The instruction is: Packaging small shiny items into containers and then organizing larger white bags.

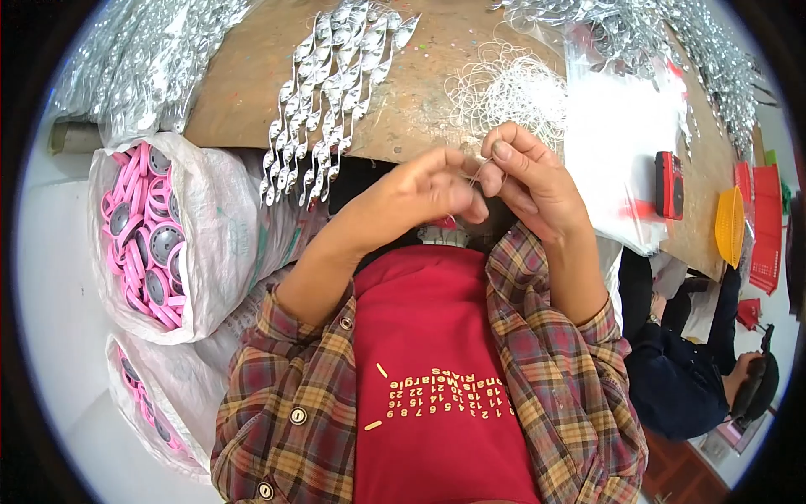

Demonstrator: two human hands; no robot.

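Note:
My hands are raised in front of my chest, close together at the table's near edge. A thin pale string [475,178] runs between their fingertips. My right hand [537,178] pinches it between thumb and forefinger. My left hand [428,191] is closed on it too, its fingers partly smeared by motion. A heap of loose white strings [525,97] lies on the table beyond my right hand. Twisted silver foil strips [323,92] lie beyond my left hand, their ends hanging over the edge. Below my fingers, a small pink-red thing [445,223] is mostly hidden.
Clear plastic bags [617,139] and a red-black radio-like device [669,185] lie at right, near a yellow basket [729,225] and red baskets [766,218]. A co-worker [684,378] sits beyond. White sacks [222,227] of pink-grey wheels stand left. Silver foil bundles [151,59] cover the far left.

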